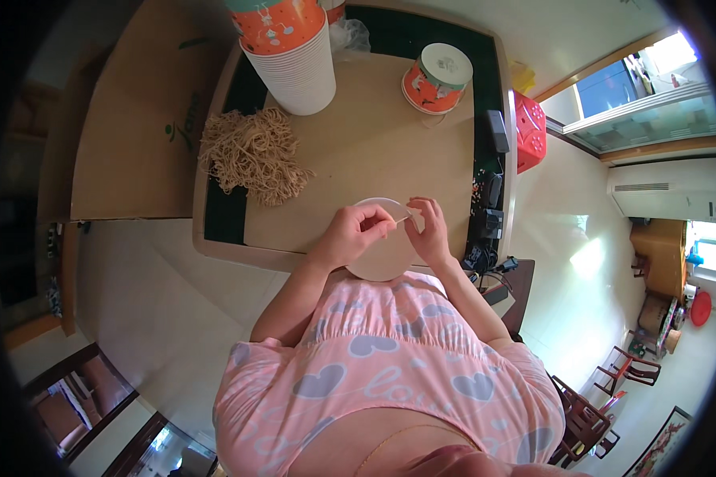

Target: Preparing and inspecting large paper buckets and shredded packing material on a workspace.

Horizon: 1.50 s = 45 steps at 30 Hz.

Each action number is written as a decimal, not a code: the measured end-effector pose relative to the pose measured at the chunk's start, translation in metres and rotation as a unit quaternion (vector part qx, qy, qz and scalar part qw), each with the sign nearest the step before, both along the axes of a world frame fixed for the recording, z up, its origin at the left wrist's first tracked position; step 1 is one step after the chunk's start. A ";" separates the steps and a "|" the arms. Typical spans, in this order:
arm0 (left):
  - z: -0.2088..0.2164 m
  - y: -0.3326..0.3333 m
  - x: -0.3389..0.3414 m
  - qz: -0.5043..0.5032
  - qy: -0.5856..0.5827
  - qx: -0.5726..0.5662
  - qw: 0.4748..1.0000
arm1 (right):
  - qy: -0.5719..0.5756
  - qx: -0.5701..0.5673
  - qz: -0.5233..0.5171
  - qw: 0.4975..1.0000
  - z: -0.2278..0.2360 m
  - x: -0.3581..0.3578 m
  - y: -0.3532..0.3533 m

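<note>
A round white-rimmed paper tub (383, 260) sits at the table's near edge against my lap, its pale inside facing up. Over its far part, my left hand (356, 235) is closed in a pinch on a thin pale string (403, 219). My right hand (428, 232) is at the tub's right rim, its thumb and forefinger also closed at the string's other visible end. The short stretch between the two hands looks taut. Fingers cover part of the rim. Left of my hands lies a tangled heap of tan strings (258, 157).
A tall stack of white paper tubs (298, 79) with an orange one lies at the far left. An orange and green tub (437, 77) stands upside down at the far right. Black adapters and cables (489, 215) line the right edge. A large cardboard box (139, 119) stands left.
</note>
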<state>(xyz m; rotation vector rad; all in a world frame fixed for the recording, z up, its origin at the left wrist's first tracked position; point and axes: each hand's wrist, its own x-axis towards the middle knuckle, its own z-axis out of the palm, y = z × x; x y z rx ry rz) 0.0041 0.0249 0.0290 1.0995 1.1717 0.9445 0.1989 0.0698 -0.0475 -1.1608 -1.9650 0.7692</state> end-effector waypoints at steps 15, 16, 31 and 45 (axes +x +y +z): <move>-0.139 -0.005 -0.065 0.102 0.079 -0.074 0.989 | -0.002 -0.382 -0.009 0.924 -0.010 0.009 0.022; -0.123 -0.003 -0.060 0.090 0.048 -0.167 0.981 | -0.002 -0.381 -0.013 0.925 -0.015 0.013 0.026; -0.214 -0.013 -0.038 0.027 -0.008 -0.280 0.959 | 0.108 -0.615 0.068 0.778 -0.126 0.043 0.039; -0.067 0.110 -0.034 0.102 -0.126 0.000 0.987 | 0.080 -0.400 0.220 0.886 0.086 0.054 0.157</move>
